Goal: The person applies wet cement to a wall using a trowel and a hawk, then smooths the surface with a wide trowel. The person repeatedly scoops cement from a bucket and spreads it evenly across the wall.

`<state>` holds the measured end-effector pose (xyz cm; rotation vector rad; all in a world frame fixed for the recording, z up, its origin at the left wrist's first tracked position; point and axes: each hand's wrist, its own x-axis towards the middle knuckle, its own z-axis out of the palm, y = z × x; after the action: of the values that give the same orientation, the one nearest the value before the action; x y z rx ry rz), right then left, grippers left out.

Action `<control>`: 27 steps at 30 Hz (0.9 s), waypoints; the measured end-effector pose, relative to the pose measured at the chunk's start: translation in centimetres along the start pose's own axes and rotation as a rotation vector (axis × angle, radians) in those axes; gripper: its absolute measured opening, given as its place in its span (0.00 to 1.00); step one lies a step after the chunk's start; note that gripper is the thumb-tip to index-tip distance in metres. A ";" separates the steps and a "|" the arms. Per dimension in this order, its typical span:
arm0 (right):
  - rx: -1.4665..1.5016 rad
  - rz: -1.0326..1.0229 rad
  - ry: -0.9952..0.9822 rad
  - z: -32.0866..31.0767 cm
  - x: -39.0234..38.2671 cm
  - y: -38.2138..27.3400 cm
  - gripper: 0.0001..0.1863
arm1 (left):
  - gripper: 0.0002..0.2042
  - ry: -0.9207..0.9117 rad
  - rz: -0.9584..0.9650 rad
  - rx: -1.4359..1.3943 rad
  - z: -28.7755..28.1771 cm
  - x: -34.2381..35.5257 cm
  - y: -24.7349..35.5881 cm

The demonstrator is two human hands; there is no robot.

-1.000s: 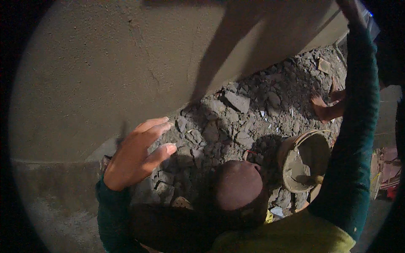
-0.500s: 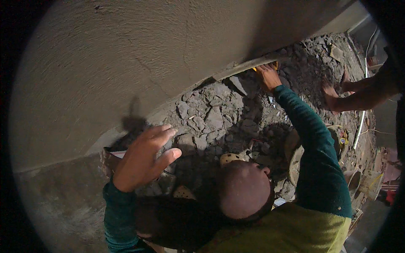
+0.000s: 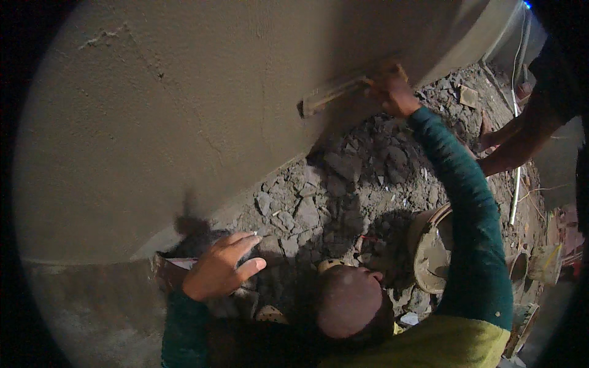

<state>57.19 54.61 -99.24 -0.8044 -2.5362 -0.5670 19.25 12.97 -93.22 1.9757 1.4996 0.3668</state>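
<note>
My left hand (image 3: 222, 270) hangs open, fingers slightly bent and apart, over rubble near the wall's base, holding nothing. My right hand (image 3: 394, 93) grips a long flat plastering float (image 3: 331, 93), laid against the grey, rough-plastered wall (image 3: 184, 104) at upper centre; its outline is slightly blurred. My bare knee (image 3: 346, 300) is at bottom centre, with a perforated sandal (image 3: 271, 316) beside it. A bucket (image 3: 423, 270) of grey mix stands at my right, partly behind my sleeve.
Broken rubble (image 3: 307, 208) covers the ground along the wall. Another person's bare legs (image 3: 509, 153) are at the right. Behind them lie a white pipe (image 3: 515, 202), wires and smaller containers (image 3: 543, 264). A box-like object (image 3: 167, 267) sits left of my left hand.
My right hand, out of clear view at the upper edge earlier, came down to the wall's base with the float, then rose slightly up the wall. My left hand sits lower in the picture.
</note>
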 end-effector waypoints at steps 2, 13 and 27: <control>0.158 0.246 -0.126 -6.4 4.1 3.3 0.24 | 0.24 0.036 0.015 -0.029 0.2 0.1 0.0; 0.352 0.336 0.231 -26.6 10.5 6.6 0.25 | 0.23 0.157 0.048 -0.023 0.3 -1.1 0.4; 0.384 0.010 -0.345 6.9 -7.1 -21.2 0.25 | 0.25 0.216 -0.163 0.127 1.1 -3.0 -3.2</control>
<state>47.68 38.95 -113.80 -0.8240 -2.8176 0.0780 16.53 10.32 -95.62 1.9422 1.8483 0.4347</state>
